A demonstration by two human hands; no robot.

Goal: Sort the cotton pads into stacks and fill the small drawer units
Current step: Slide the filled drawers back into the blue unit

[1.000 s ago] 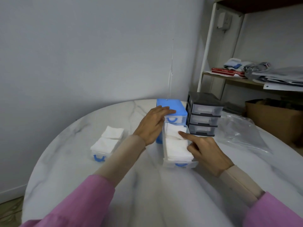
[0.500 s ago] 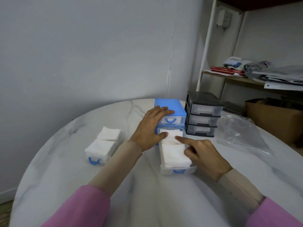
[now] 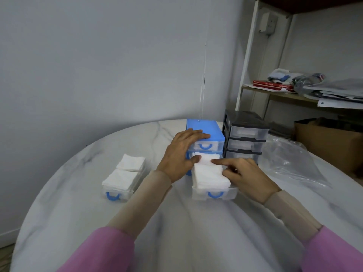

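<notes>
A blue drawer unit point(image 3: 204, 128) stands at the back of the round marble table point(image 3: 176, 222). Its lower clear drawer point(image 3: 214, 194) is pulled out toward me and packed with white cotton pads point(image 3: 209, 174). My left hand point(image 3: 181, 154) rests on the unit's front left corner, fingers laid on the blue top, thumb touching the rear pads. My right hand point(image 3: 247, 176) presses the rear pads with its straight index finger, its other fingers curled beside the stack. A second clear drawer point(image 3: 115, 193) full of cotton pads point(image 3: 125, 170) sits loose to the left.
A black drawer unit point(image 3: 245, 134) holding white pads stands right of the blue one. An empty clear plastic bag point(image 3: 290, 163) lies at the right. Behind are a white shelf with papers point(image 3: 334, 91) and a cardboard box point(image 3: 332, 142).
The pulled-out drawer has slid back into the blue unit's lower slot. My left thumb has come onto the rear pads, and my right index finger stays pressed on them.
</notes>
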